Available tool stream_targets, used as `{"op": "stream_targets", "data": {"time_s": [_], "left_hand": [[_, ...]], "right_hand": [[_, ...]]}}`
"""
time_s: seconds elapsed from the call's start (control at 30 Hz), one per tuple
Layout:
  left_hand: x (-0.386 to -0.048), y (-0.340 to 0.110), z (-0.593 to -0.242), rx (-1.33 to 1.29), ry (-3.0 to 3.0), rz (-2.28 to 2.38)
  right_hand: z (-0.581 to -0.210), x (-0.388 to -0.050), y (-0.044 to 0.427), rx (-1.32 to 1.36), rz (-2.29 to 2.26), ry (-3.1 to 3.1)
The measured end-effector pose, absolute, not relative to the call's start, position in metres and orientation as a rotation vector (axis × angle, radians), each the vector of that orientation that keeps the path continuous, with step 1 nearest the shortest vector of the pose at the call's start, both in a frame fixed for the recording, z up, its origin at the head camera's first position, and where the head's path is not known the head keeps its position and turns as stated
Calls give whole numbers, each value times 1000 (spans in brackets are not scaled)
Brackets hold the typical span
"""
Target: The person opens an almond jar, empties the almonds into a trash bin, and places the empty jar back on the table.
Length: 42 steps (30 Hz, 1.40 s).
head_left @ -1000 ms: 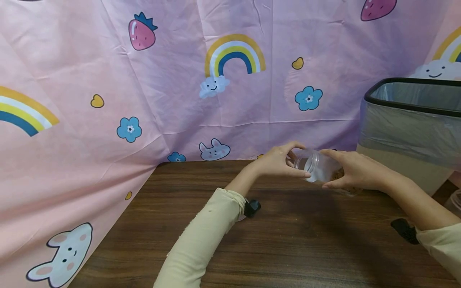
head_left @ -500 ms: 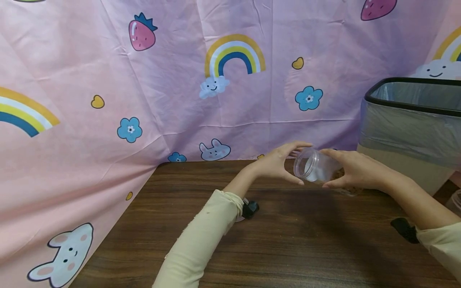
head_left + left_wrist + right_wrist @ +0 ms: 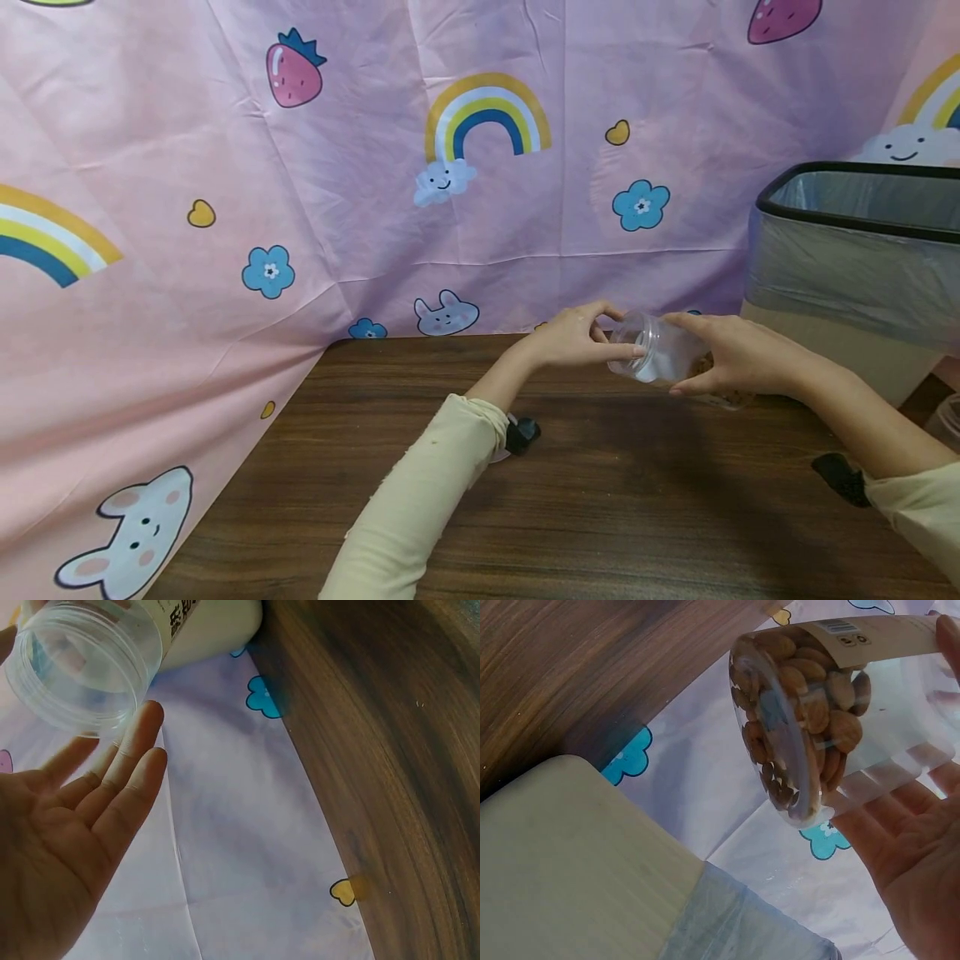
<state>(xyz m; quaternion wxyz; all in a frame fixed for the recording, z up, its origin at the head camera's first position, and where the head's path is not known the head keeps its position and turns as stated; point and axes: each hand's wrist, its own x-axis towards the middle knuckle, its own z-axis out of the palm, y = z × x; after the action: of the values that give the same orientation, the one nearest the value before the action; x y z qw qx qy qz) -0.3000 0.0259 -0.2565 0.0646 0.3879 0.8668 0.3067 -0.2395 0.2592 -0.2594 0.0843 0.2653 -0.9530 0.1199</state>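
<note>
- A clear jar is held over the far part of the dark wooden table, a little to the person's right, tipped well over onto its side, base end lower and to the right.
- The right hand has a firm hold of the jar's body, thumb on the near side, fingers around the other.
- The left hand is at the other end, thumb and fingers gripping the clear ringed end between them; the grip is about as wide as that end. I can't tell from here whether a lid is on it.
- Almonds sit bunched at the base end, leaving the rest of the jar see-through.
- A pale label with printing runs along the jar's side.
- Just beyond the right hand stands a bin, with a black rim and a see-through bag folded down over its wall.
- Another clear container pokes in at the right edge, mostly cut off.
- Behind everything hangs a pink and lilac cloth printed with rainbows, strawberries, flowers and rabbits.
- Both arms wear cream sleeves.
</note>
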Motion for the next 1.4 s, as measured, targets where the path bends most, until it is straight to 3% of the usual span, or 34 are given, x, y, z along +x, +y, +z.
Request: {"op": "stream_targets", "data": {"time_s": [0.27,0.5,0.6,1.0,1.4], "left_hand": [[-300,27,-258,1166,2644,925],[-308,27,-261,1700,2415,1026],[-309,28,-261,1767,2385,1039],[-302,24,-257,1236,2573,983],[-304,26,-260,1146,2615,940]], "right_hand": [[-259,-241,261,783,386,-2852],[-258,-242,263,782,361,-2830],[-258,-242,263,786,369,-2835],[-257,-244,261,803,398,-2872],[-259,-248,262,801,396,-2876]]}}
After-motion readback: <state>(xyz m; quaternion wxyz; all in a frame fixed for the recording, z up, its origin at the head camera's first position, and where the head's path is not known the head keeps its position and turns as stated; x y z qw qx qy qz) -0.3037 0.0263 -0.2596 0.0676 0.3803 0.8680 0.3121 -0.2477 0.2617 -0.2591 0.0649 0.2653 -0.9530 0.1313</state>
